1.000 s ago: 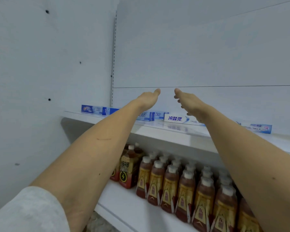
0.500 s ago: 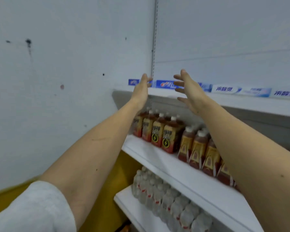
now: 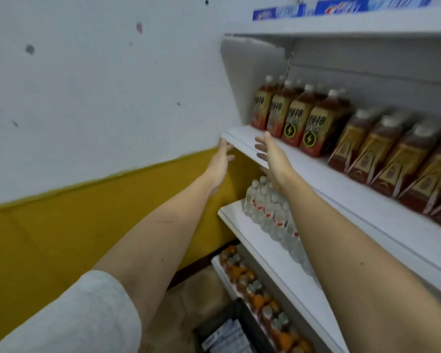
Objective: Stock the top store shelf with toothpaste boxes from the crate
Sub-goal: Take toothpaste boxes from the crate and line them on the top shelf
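— What is in the crate point(image 3: 224, 335)?

— It sits low on the floor, dark, with blue and white boxes point(image 3: 225, 338) inside. They look blurry, so I can't read them.

— And the top shelf point(image 3: 341, 22)?

— A row of toothpaste boxes point(image 3: 341, 7) lies flat along it, blue and white, way up at the top.

— What are the hands doing?

— Both are empty. The left hand point(image 3: 220, 161) has straight fingers, and its tips are at the corner of the second shelf point(image 3: 316, 171). The right hand point(image 3: 273, 156) is spread out, fingers apart, in front of that shelf's edge.

— Is there room there?

— Yes, the front strip of that shelf is bare. Behind it stand brown bottles point(image 3: 298, 118), close together, and more bottles with gold labels point(image 3: 392, 159) to the right.

— What is lower down?

— Clear water bottles point(image 3: 267, 210) packed on the next shelf, partly behind the right arm. Under that, orange bottles point(image 3: 252, 281), just beside the crate.

— And on the left?

— A wall point(image 3: 99, 98), white above and yellow below, with open space in front.
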